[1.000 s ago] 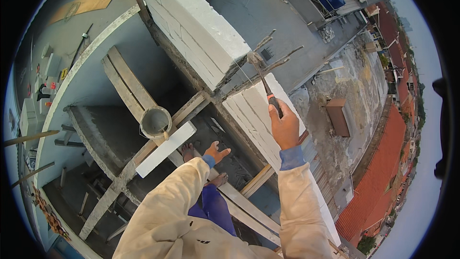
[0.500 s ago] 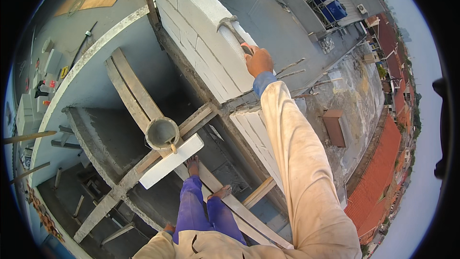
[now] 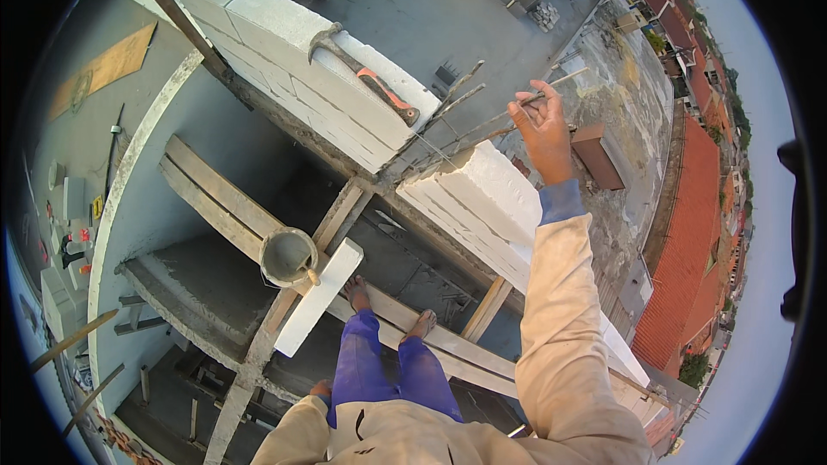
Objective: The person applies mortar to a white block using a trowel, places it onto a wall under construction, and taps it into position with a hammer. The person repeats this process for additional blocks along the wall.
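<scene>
My right hand (image 3: 544,138) is raised over the gap in the wall, fingers curved and apart. Thin steel rods (image 3: 466,95) jut out of the wall's end there, and one runs behind or between my fingers. Whether I touch it is unclear. A claw hammer (image 3: 366,76) with a red and black grip lies on top of the white block wall (image 3: 284,21), out of my hand. My left hand (image 3: 321,389) shows only as a small patch beside my left thigh, its fingers hidden. A bucket of grey mortar (image 3: 289,256) with a wooden-handled trowel (image 3: 312,275) stands ahead of my feet.
A loose white block (image 3: 320,297) rests across the beam beside the bucket. My bare feet stand on narrow planks (image 3: 465,349) above a deep opening. A lower block wall (image 3: 487,181) continues at right. Wooden sticks (image 3: 76,340) poke in at left; red-tiled roofs (image 3: 685,232) lie far below.
My right hand has let go of the hammer, leaving it on the wall top, and has moved right to the steel rods. The whole view has shifted to the right.
</scene>
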A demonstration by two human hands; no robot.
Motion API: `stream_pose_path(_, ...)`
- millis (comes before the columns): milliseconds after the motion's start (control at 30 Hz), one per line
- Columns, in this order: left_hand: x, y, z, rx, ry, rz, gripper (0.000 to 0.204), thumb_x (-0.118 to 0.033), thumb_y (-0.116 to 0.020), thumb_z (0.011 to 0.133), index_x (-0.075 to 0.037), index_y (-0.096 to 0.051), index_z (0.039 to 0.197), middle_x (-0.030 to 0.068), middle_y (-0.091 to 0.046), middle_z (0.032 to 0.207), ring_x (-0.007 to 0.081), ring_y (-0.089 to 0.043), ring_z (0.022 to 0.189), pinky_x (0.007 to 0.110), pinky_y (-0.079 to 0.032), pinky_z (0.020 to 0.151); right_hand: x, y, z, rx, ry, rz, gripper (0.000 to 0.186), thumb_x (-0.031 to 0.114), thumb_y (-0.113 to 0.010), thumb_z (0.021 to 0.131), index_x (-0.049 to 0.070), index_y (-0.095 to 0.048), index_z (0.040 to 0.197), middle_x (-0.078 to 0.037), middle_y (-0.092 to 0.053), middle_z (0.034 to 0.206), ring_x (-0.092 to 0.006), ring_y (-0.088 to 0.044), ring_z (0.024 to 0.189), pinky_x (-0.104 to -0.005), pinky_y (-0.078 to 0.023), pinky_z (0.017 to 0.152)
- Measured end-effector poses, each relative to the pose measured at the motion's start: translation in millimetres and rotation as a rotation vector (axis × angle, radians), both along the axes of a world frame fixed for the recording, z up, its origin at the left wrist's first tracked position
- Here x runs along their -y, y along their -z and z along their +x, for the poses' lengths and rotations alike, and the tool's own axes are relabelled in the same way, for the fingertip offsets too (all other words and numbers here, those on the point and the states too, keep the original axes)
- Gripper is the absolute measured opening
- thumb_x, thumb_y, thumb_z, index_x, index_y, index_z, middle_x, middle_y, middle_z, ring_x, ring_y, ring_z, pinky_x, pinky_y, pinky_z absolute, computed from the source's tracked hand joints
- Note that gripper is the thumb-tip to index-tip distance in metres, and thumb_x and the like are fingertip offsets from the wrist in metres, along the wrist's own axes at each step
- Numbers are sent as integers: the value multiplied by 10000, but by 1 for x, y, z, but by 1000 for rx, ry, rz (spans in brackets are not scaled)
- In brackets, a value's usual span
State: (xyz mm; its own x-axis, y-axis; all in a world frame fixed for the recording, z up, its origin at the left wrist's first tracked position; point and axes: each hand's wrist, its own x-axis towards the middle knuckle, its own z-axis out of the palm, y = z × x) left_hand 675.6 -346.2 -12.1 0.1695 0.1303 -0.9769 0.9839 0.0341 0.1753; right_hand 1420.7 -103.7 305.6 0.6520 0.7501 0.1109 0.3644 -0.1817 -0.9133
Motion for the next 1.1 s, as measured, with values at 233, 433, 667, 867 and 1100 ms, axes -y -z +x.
stream_pose_path(233,-18,-6,6,-68,74,131,507,-419,-669,937,-86,-637,1317,231,-720,1242,420,-688,1154,502,-551,986,9,-3,-11,139,40,-66,604,265,-814,918,91,-494,1400,-80,-674,1212,-231,-666,1156,-403,-505,985)
stream_pose_path(433,-3,-6,6,-50,90,133,470,-411,-640,966,-83,-645,1304,230,-715,1258,423,-680,1171,502,-549,987,5,0,-5,197,34,-80,568,250,-816,897,86,-530,1360,-65,-701,1165,-223,-685,1116,-386,-530,938)
stream_pose_path(667,14,-8,9,-74,62,37,459,-397,-628,979,-89,-668,1317,230,-714,1264,406,-686,1173,487,-553,970,0,3,0,137,35,-80,653,285,-814,906,79,-493,1436,-101,-695,1223,-247,-677,1172,-399,-529,965)
stream_pose_path(867,18,0,31,-162,-6,-14,549,-424,-709,937,-71,-653,1353,196,-699,1335,375,-653,1261,431,-513,1074,22,-4,-30,334,151,-67,792,365,-736,980,16,-354,1579,-187,-585,1431,-302,-555,1363,-450,-479,1073)
stream_pose_path(1100,-20,97,93,-16,-726,174,607,-436,-695,951,-34,-606,1398,193,-723,1297,337,-682,1227,399,-517,1066,215,155,-196,28,-202,-637,555,222,-678,1016,-30,-495,1475,-222,-622,1371,-347,-597,1277,-447,-482,1051)
